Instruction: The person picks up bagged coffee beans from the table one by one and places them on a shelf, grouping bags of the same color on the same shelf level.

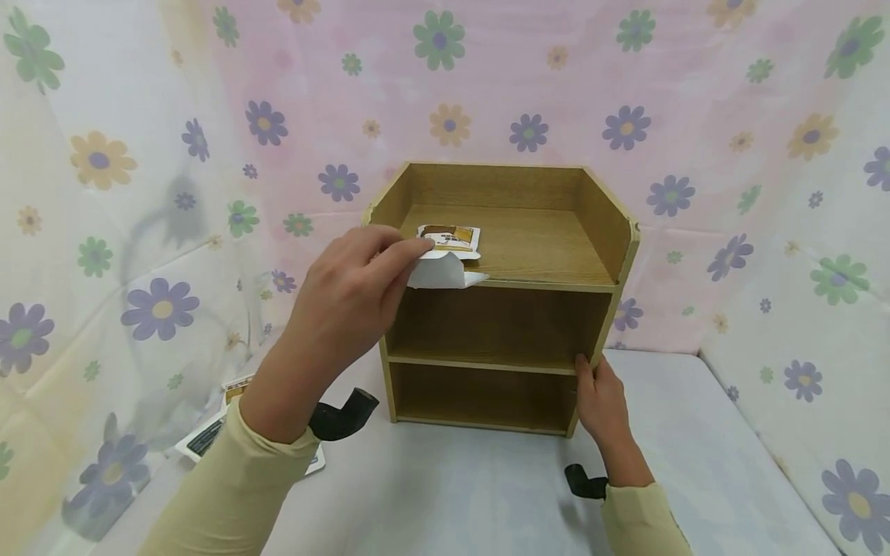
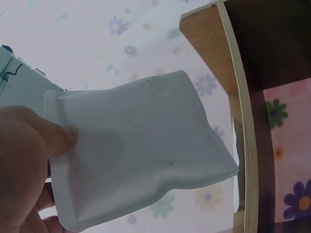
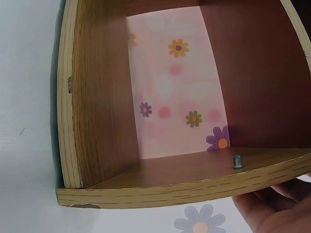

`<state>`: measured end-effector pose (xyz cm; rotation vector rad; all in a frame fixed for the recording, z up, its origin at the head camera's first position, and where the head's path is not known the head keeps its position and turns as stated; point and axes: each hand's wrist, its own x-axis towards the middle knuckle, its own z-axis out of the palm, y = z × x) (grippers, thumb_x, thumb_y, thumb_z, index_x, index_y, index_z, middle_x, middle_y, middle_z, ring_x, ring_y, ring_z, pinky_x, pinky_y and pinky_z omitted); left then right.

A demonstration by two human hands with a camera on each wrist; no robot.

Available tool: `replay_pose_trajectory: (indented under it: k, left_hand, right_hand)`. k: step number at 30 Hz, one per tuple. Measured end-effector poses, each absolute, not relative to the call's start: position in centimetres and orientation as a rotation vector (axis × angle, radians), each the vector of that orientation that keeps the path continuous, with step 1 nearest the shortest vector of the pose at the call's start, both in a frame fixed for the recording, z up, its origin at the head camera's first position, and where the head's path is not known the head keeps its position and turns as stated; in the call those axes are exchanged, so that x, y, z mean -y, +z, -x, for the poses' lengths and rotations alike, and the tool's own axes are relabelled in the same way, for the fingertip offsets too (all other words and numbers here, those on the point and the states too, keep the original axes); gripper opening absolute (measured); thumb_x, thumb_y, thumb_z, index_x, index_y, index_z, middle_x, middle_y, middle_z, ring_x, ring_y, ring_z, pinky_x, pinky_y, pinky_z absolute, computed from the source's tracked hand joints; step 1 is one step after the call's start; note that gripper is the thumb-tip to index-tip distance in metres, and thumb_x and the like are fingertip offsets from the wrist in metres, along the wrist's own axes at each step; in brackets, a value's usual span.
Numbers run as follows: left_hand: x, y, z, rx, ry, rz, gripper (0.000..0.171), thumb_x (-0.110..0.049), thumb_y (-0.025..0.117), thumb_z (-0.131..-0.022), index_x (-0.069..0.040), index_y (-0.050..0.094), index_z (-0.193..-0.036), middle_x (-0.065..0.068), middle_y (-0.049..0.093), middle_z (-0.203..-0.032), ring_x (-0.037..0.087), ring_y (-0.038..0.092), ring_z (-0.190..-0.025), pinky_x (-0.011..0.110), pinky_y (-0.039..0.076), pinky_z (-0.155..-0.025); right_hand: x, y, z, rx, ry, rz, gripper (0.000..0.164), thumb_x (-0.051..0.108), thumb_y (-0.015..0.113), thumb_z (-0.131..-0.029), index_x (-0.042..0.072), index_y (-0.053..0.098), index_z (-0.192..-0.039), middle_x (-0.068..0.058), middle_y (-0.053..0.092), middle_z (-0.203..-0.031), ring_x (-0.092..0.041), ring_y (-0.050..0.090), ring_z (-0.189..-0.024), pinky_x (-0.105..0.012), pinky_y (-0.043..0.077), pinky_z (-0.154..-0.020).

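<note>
My left hand pinches a flat white pouch by one edge, thumb on its plain face, in front of the top level of a small wooden shelf unit. In the head view, a packet with brown and gold print shows at the fingertips over the top board; I cannot tell whether it lies there or is held too. Low on the unit's right side, my right hand grips the side panel, thumb at the front edge. The right wrist view shows its fingers on the panel's outer face.
More flat packets or cards lie on the white surface at the left, partly hidden behind my left forearm. Flowered cloth hangs behind and at both sides. Inside the unit, a small metal shelf pin sticks out from a side panel.
</note>
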<state>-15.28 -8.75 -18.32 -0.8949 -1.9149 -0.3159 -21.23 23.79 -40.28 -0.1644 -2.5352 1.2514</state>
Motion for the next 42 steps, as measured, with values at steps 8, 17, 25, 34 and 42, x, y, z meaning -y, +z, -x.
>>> replay_pose_trajectory:
  k: [8,17,25,34,42]
  left_hand:
    - [7.5,-18.2,15.9,1.874,-0.332,0.922,0.023,-0.004,0.064,-0.091,-0.009,0.068,-0.113,0.014,0.064,-0.097,0.030,0.060,-0.085,0.038,0.053,-0.073]
    - [6.1,-18.2,16.9,1.844,-0.351,0.941,0.020,-0.003,0.061,-0.092,-0.007,0.068,-0.111,0.013,0.065,-0.096,0.028,0.061,-0.085,0.038,0.053,-0.075]
    - [4.8,-18.2,17.7,1.790,-0.377,0.968,0.018,-0.004,0.061,-0.092,-0.008,0.069,-0.108,0.012,0.066,-0.096,0.028,0.063,-0.087,0.040,0.053,-0.077]
    - [3.8,-18.4,18.7,1.760,-0.365,0.991,0.018,-0.004,0.061,-0.092,-0.007,0.069,-0.108,0.013,0.065,-0.095,0.029,0.064,-0.085,0.039,0.054,-0.077]
    - [2.5,-18.8,19.5,1.751,-0.297,1.012,0.020,-0.004,0.063,-0.090,-0.010,0.069,-0.108,0.011,0.066,-0.096,0.027,0.064,-0.084,0.037,0.055,-0.074]
  right_hand:
    - [-23.8,-40.3,21.3,2.525,1.267,0.168,0.064,0.051,0.023,-0.103,0.009,0.032,-0.150,-0.023,0.047,-0.144,-0.043,0.052,-0.125,-0.061,0.045,-0.098]
    - [-23.9,-40.7,21.2,2.504,1.219,0.151,0.063,0.050,0.022,-0.103,0.007,0.038,-0.146,-0.024,0.053,-0.136,-0.042,0.056,-0.119,-0.058,0.049,-0.092]
    - [-23.9,-40.6,21.2,2.514,1.238,0.161,0.065,0.052,0.021,-0.102,0.008,0.035,-0.148,-0.023,0.051,-0.140,-0.042,0.054,-0.123,-0.059,0.048,-0.094]
    - [-23.8,-40.6,21.2,2.507,1.238,0.148,0.063,0.051,0.022,-0.103,0.007,0.037,-0.147,-0.023,0.052,-0.138,-0.041,0.055,-0.121,-0.058,0.049,-0.093]
    - [-23.9,-40.7,21.3,2.500,1.246,0.157,0.064,0.053,0.022,-0.102,0.008,0.037,-0.146,-0.022,0.053,-0.137,-0.040,0.057,-0.119,-0.058,0.050,-0.092]
